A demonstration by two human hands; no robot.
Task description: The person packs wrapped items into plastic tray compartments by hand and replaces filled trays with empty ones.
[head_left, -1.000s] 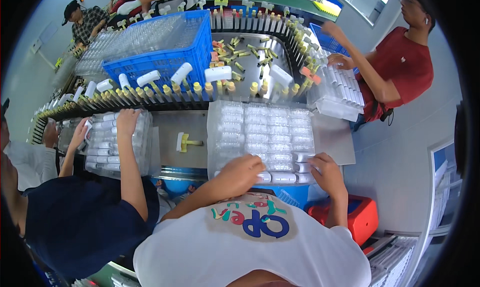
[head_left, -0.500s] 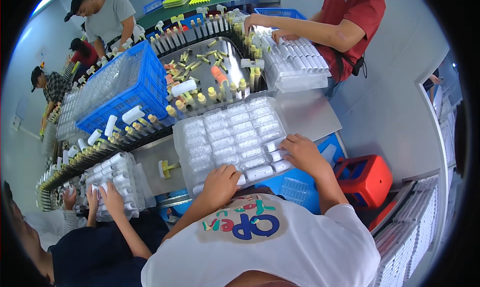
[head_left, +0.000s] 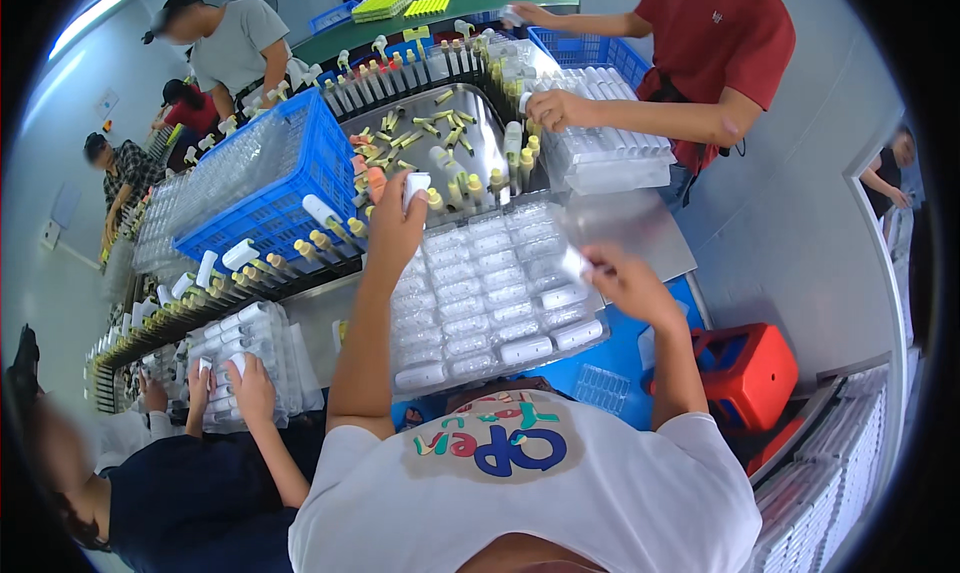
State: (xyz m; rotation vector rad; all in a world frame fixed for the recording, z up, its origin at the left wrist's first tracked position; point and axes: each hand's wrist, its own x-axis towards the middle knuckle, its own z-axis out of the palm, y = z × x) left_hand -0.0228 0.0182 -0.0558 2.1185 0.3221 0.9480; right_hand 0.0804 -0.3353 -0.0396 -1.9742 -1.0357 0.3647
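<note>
My left hand (head_left: 398, 228) is closed on a white oblong plastic piece (head_left: 417, 186), held at the row of yellow-tipped uprights (head_left: 434, 199). Over the right side of the clear blister tray (head_left: 462, 308), my right hand (head_left: 632, 285) pinches another white oblong piece (head_left: 575, 264), smeared by motion. Several white oblong pieces lie in the tray's near and right pockets, among them one white piece (head_left: 526, 350) at the near edge. Many other pockets look see-through.
A metal tray (head_left: 480, 133) of loose yellow and black pieces lies behind the uprights. Left of it stands a blue crate (head_left: 325, 163). A red stool (head_left: 745, 373) is at the right. Co-workers handle white pieces at the left and far right.
My left hand has risen from the tray's near edge to the uprights and holds a white piece there. My right hand has lifted slightly off the tray with a white piece.
</note>
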